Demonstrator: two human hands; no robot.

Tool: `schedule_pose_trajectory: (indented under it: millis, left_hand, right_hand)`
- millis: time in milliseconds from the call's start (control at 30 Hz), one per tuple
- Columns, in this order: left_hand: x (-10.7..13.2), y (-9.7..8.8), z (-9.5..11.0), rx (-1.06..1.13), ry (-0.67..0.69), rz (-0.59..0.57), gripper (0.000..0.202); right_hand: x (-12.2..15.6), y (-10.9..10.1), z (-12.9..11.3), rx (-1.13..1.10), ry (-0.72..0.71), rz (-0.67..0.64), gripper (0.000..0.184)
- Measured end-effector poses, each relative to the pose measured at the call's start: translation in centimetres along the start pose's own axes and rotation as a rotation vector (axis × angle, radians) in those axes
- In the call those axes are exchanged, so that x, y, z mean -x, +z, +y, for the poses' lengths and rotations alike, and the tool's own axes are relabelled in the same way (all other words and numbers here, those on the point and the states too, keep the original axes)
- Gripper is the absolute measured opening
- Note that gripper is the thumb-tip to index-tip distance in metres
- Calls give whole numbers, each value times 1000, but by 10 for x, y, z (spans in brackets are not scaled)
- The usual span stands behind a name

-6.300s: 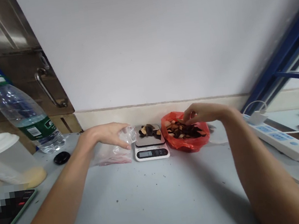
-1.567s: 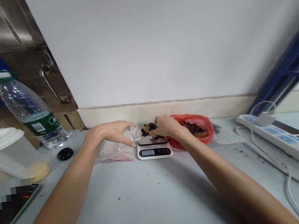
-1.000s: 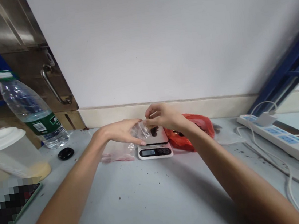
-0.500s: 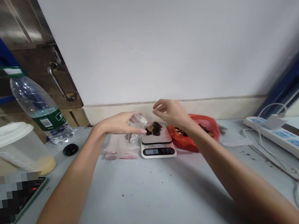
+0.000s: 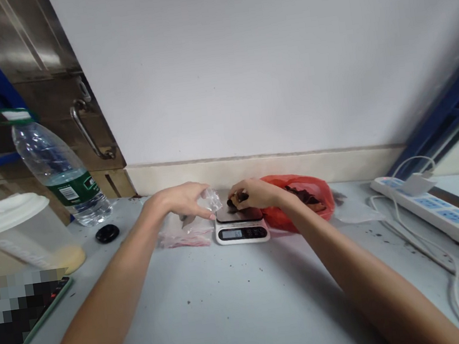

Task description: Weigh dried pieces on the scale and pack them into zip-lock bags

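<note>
Right fingers (image 5: pixel 237 186) curled at dark pieces (image 5: pixel 231 203) on scale (image 5: pixel 243 234), grip unclear | left fingers (image 5: pixel 206 214) gripping clear bag (image 5: pixel 213 199), wrist bent

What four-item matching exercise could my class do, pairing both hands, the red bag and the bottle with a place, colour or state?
1. left hand
2. right hand
3. red bag
4. bottle

A. bears a green label
B. sits open, right of the scale
C. holds a clear plastic bag
D. touches brown pieces over the scale

Pairs: 1-C; 2-D; 3-B; 4-A
</note>
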State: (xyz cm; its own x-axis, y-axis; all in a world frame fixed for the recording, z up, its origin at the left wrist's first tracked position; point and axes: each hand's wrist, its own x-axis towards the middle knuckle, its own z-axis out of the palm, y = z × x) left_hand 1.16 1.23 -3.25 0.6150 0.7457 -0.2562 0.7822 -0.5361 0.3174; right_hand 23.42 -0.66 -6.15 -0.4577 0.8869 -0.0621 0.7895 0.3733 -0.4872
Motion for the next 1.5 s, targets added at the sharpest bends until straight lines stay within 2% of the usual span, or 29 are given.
schedule_pose_trajectory:
  millis: [100, 200, 300, 533, 633, 767, 833, 933, 1000, 1067, 1133, 1233, 1367, 1500]
  left_hand:
    - [-3, 2, 5, -2, 22, 15, 81]
    - [-3, 2, 12, 24, 53, 43, 84]
    - [-3, 3, 17, 34, 76, 50, 79]
    - [-7, 6, 20, 36, 22, 95, 89]
    - [-7, 5, 20, 51, 33, 87, 84]
    - [-2, 0, 17, 67, 17, 95, 81]
    - [0, -2, 13, 78, 17, 92, 77]
    - [0, -4, 6, 64, 16, 75, 75]
    - [-2, -3, 3, 41, 12, 63, 77]
    - [-3, -2, 3, 29, 19, 52, 80]
    - [-3, -1, 6, 28, 33, 44, 80]
    - [-1, 0, 11, 28, 56, 54, 78]
    - [4, -2, 15, 75, 69, 118, 84]
    - [13, -9, 20, 245, 195, 194, 82]
  right_hand:
    - [7, -8, 3, -80, -54, 40, 23]
    - [16, -20, -5, -99, -73, 99, 18]
    - [20, -25, -15, -100, -85, 130, 17]
    - [7, -6, -19, -230, 27, 393, 33]
    - [0, 2, -21, -354, -12, 437, 26]
    - [2, -3, -21, -436, -15, 472, 15]
    - [6, -8, -17, -337, 52, 419, 7]
    - [13, -12, -11, -164, 142, 166, 21]
    - [15, -12, -9, -122, 156, 32, 24]
    - [16, -12, -9, -89, 153, 35, 19]
    - [17, -13, -11, -80, 152, 117, 16]
    - [20, -18, -13, -182, 75, 214, 22]
    - [24, -25, -11, -368, -206, 240, 35]
    - [33, -35, -9, -181, -354, 330, 33]
